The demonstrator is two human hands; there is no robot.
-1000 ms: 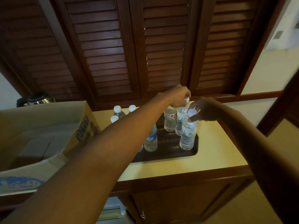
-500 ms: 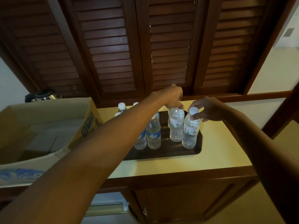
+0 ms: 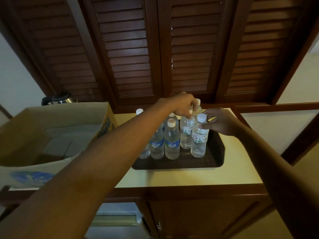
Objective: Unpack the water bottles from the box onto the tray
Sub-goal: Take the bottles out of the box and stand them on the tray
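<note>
Several clear water bottles with white caps stand upright on a dark brown tray (image 3: 214,163) on the yellow counter. My left hand (image 3: 183,106) reaches over them and grips the top of a white-labelled bottle (image 3: 186,133) in the middle. My right hand (image 3: 219,122) pinches the neck of the rightmost bottle (image 3: 198,142), which stands on the tray. Two blue-labelled bottles (image 3: 171,144) stand in front, partly hidden by my left forearm. The cardboard box (image 3: 51,135) sits open at the left; no bottles show inside it.
A steel kettle (image 3: 60,99) stands behind the box. Dark louvred wooden doors (image 3: 155,49) rise right behind the counter. The yellow counter top (image 3: 238,168) shows bare surface right of and in front of the tray. A cabinet door is below.
Both hands have set their bottles down upright on the tray and stay on the tops. The view has shifted slightly right and closer.
</note>
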